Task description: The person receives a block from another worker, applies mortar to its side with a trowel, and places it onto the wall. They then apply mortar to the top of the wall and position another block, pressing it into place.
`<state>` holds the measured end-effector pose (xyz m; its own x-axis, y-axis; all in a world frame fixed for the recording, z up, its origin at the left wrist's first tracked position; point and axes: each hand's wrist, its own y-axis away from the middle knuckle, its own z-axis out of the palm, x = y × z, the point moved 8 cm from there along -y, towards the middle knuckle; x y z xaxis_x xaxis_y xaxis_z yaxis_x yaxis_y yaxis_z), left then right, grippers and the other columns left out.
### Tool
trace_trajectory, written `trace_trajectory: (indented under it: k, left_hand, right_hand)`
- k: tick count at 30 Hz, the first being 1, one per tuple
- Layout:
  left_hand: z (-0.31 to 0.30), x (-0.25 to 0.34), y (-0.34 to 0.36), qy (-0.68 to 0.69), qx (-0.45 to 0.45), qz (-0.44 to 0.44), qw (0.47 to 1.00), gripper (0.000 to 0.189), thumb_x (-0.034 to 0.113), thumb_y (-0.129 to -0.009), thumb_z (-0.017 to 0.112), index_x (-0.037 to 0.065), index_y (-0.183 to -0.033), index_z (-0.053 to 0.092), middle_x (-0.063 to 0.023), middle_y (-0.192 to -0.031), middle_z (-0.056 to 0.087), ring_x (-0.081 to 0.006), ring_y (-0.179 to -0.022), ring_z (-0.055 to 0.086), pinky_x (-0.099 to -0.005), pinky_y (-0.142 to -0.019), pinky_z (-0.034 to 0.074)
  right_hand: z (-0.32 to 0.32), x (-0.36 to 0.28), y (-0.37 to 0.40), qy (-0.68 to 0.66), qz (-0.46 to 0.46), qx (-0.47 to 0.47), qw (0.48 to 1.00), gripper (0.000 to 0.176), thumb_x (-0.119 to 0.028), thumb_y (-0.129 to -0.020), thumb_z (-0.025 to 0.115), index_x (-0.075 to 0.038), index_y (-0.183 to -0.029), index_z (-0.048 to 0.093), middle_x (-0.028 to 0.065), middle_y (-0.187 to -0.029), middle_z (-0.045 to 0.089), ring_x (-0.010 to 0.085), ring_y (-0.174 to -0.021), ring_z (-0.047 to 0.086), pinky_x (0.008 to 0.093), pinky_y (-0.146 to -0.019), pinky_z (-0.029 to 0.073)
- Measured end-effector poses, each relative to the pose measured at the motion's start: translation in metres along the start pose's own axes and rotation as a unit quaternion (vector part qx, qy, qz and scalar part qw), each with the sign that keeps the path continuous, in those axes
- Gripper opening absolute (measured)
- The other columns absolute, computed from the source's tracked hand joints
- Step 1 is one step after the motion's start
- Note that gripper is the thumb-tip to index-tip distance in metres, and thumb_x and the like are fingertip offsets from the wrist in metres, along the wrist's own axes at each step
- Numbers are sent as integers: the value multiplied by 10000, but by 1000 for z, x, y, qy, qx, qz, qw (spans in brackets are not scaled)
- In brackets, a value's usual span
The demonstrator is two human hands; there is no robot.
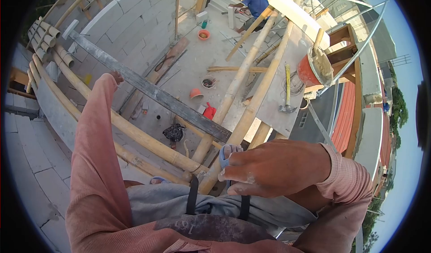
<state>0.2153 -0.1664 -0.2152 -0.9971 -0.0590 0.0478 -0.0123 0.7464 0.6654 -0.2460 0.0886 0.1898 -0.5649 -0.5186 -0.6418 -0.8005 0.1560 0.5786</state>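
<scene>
My left arm reaches out to a long grey plank (pixel 168 104) lying slantwise across the scaffold above the floor. At the plank's near edge my left hand (pixel 116 77) looks closed on it, though the fingers are small and partly hidden. My right hand (pixel 280 168) hangs above my lap, fingers loosely bent and apart, with nothing seen in it. Below it shows a sandalled foot (pixel 231 150) by the bamboo poles (pixel 244 125). A hammer (pixel 288 89) with a yellow handle lies on a board (pixel 294 58) beyond the right hand.
A red bucket (pixel 310 71) of mortar stands at the board's far end. Further bamboo poles (pixel 148 136) run along the left. A pale block wall (pixel 130 26) rises behind. On the floor below are bowls, a black plastic bag (pixel 173 132), and a person in blue (pixel 256 4).
</scene>
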Motion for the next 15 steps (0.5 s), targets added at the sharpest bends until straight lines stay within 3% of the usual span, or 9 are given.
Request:
trace_trajectory:
  k: [2,4,6,11,15]
  left_hand:
    - [18,-7,-25,-62,-9,69,996,409,415,-961,534,92,-1169,670,-121,-1169,665,-306,-1123,619,-431,-928,490]
    - [18,-5,-28,-41,-20,62,997,403,404,-968,538,78,-1173,661,-117,-1163,665,-302,-1098,628,-436,-913,499]
    - [16,-6,-30,66,-32,-22,997,396,384,-968,565,51,-1165,651,-96,-1101,677,-286,-1014,661,-440,-862,527]
    - [-17,17,11,147,-8,-53,988,372,330,-960,606,22,-1167,632,-104,-1020,674,-276,-886,677,-440,-784,540]
    - [-21,20,16,180,-10,-72,981,391,309,-950,614,42,-1236,620,-122,-1058,680,-296,-980,674,-435,-838,533]
  right_hand:
    - [2,1,-1,2,-3,5,1000,386,-348,-1028,496,-22,-1225,557,178,-1046,588,371,-976,639,468,-870,522]
    - [3,3,-1,-3,3,4,1000,387,-349,-1028,497,-21,-1224,559,176,-1043,589,369,-979,638,464,-869,522]
    - [4,5,-1,-6,3,2,1000,388,-352,-1029,496,-22,-1224,560,174,-1040,589,369,-973,640,463,-865,523]
    - [11,5,-3,3,15,-25,1000,389,-358,-1032,488,-29,-1224,562,175,-1046,594,372,-945,654,462,-859,530]
    - [14,4,-4,12,11,-27,1000,389,-358,-1027,491,-35,-1232,560,178,-1071,601,376,-950,663,461,-858,541]
